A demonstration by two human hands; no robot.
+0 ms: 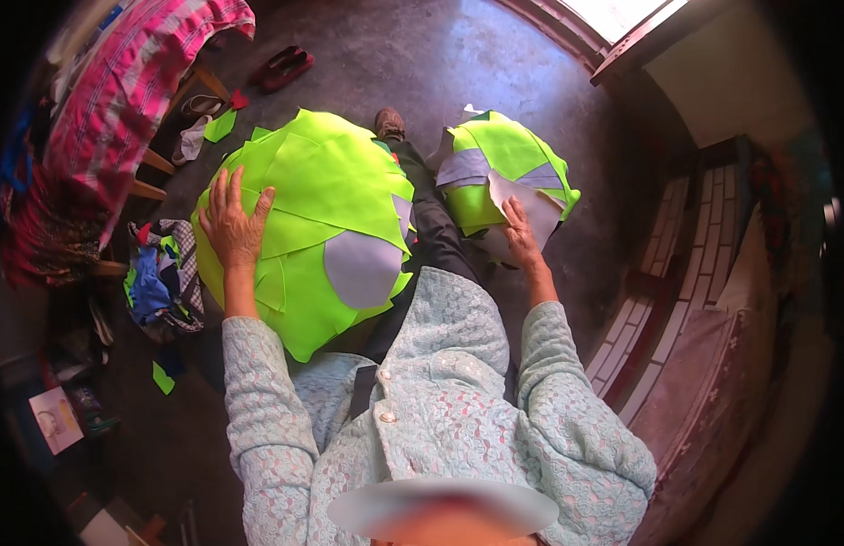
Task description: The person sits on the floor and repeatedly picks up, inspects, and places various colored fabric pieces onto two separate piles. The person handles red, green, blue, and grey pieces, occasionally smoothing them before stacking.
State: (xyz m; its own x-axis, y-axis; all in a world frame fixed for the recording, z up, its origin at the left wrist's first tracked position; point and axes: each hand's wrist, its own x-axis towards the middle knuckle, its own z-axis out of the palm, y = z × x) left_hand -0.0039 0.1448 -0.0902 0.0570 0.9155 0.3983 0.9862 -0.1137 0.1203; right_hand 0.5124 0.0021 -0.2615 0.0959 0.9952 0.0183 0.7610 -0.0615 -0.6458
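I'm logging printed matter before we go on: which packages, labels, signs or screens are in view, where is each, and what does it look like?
Printed card or booklet: on the floor at lower left, rectangular, pale pink and white, print too small to make out.
Box or package: at the bottom-left edge, whitish, only partly in view; what it is cannot be told.
No labels, signs or screens show. The left hand and right hand rest on fabric piles only.

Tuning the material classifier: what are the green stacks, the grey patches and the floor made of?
Green stacks: thin woven-looking fabric, matte fluorescent; cut edges, soft overlaps. Grey patches: likely reflective or plain cloth; smooth, pale, dull here. Floor: probably polished concrete; dark, mottled, faint sheen. Left hand rests flat on the fabric.
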